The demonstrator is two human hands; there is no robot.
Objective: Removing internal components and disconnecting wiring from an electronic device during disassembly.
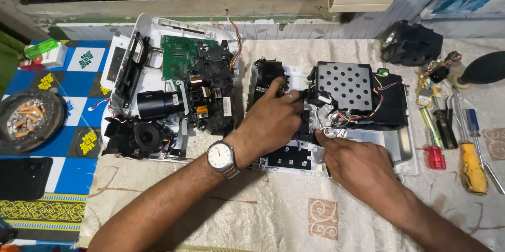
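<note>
An opened projector chassis [400, 149] lies before me, white shell with a perforated black metal cover [345, 86] and coloured wires. My left hand [271, 123], with a wristwatch and a ring, rests on the chassis's left part, fingers bent around a black internal part [315, 97]. My right hand [355, 162] reaches in from the lower right, fingertips pinching at small metal pieces near the middle of the chassis. What lies under its fingers is hidden.
A second dismantled projector [168, 94] with lens and green circuit board sits left. Several screwdrivers [471, 165] and small tools lie at the right, with a black lens block [410, 44] behind them. An ashtray [29, 120], a lighter [42, 48] and a dark phone [23, 177] are far left.
</note>
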